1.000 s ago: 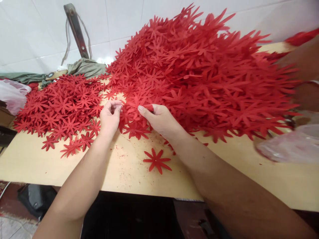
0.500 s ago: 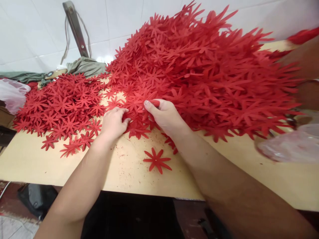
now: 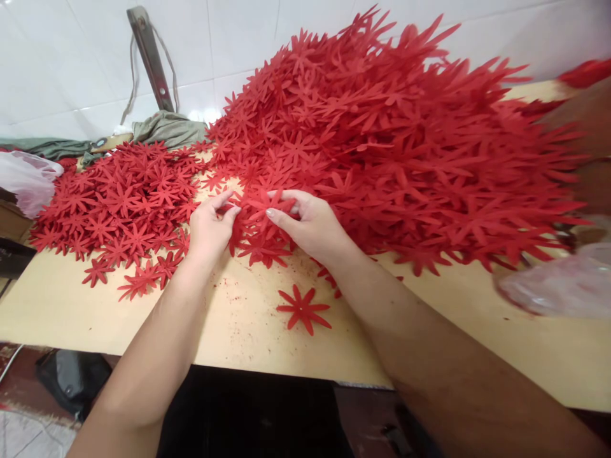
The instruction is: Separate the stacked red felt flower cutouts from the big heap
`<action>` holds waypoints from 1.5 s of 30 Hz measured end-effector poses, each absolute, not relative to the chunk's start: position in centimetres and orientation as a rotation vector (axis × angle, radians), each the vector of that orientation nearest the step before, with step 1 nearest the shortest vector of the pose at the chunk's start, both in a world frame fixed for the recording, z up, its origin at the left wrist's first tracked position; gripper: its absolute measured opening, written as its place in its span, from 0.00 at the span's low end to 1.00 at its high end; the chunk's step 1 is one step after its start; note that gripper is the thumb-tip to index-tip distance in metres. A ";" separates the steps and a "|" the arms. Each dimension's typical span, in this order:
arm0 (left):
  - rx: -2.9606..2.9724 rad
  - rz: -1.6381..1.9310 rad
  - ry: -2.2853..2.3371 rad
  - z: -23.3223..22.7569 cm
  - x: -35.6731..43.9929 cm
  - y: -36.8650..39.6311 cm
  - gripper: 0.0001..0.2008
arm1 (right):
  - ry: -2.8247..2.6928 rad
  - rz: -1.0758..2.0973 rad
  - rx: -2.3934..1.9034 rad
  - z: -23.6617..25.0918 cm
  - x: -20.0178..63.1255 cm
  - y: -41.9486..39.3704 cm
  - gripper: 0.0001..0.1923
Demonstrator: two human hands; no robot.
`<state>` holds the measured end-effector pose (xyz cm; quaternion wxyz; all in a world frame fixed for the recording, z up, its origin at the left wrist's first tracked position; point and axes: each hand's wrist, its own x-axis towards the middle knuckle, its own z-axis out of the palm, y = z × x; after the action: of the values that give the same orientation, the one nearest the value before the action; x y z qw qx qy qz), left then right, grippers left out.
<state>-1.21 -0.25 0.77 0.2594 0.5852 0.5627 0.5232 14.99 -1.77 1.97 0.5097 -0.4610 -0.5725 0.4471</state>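
Observation:
My right hand [image 3: 310,226] pinches a red flower-shaped cutout [image 3: 268,205] with many narrow petals, thumb in front and fingers behind. To its left, my left hand [image 3: 212,224] has thumb and index finger closed around red petals at that flower's left side; whether these belong to the same piece is hard to see. Under and behind both hands spreads a large heap of red flowers [image 3: 382,140]. One single red flower [image 3: 303,308] lies flat on the table in front, apart from the heap.
A smaller pile of red flowers [image 3: 114,203] covers the table's left side. Plastic bags lie at the left [image 3: 31,178] and right [image 3: 563,280]. Grey-green cloth [image 3: 167,129] and a metal bar [image 3: 151,60] stand against the tiled wall. The table's front edge [image 3: 238,366] runs below my forearms.
The flower in my right hand now lies spread open, where before it looked bunched between the fingers. My left fingers have risen slightly and closed on petals. The view has shifted slightly.

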 end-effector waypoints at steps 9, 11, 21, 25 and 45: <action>1.284 1.358 1.301 2.3 0.2 -1.2 0.08 | -1.565 1.000 -1.002 1.4 14.3 -2.4 0.06; 1.198 1.363 1.210 2.3 0.2 -1.3 0.06 | -1.565 0.940 -1.016 1.2 14.2 -2.4 0.06; 1.026 1.417 0.988 2.6 -0.9 -1.2 0.14 | -1.491 0.985 -0.963 2.7 15.4 -2.3 0.06; 1.032 1.497 1.002 2.4 -1.8 -0.8 0.13 | -1.444 0.960 -1.007 2.7 15.9 -1.8 0.08; 1.200 1.380 1.039 2.5 -0.4 -1.5 0.14 | -1.671 0.861 -1.009 2.5 15.3 -2.2 0.06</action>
<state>-0.44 -1.51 2.51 0.4961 0.4952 0.4289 0.5699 15.29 -2.23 2.46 0.4830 -0.4140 -0.6858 0.3535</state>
